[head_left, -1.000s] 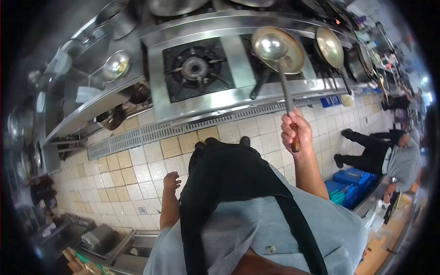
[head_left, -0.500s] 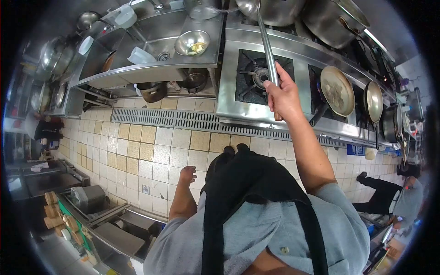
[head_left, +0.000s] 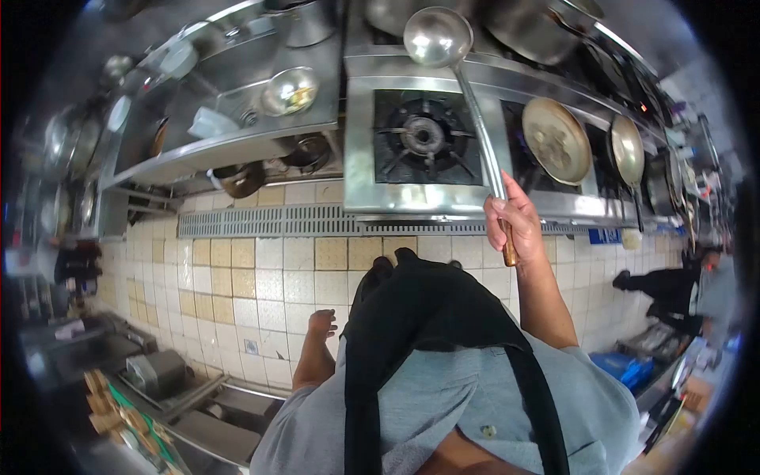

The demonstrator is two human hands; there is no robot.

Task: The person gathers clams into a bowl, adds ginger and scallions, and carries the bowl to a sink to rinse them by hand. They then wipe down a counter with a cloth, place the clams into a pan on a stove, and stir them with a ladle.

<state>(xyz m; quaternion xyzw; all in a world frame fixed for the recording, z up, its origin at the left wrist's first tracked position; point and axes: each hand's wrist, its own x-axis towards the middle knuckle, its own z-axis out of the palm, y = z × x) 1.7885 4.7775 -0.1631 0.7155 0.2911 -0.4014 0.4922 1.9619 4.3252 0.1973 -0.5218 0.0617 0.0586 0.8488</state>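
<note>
My right hand (head_left: 518,218) is closed around the handle end of a long steel ladle (head_left: 483,131), just in front of the stove edge. The ladle's round bowl (head_left: 438,37) is held out over the back of the range, beyond a bare burner (head_left: 423,136). To the right of the handle sits a frying pan (head_left: 556,141) with pale pieces in it. My left hand (head_left: 323,323) hangs low at my side above the tiled floor, its fingers loosely bent and apart, holding nothing.
Large pots (head_left: 526,32) line the back of the range. A second frying pan (head_left: 627,150) stands farther right. At the left, a metal bowl (head_left: 290,91) with food pieces sits beside the sink. Another person (head_left: 673,293) is at the far right.
My right hand has drawn the ladle back toward me, and its bowl has come away from the big pot at the back. My view has shifted. The left hand still hangs low.
</note>
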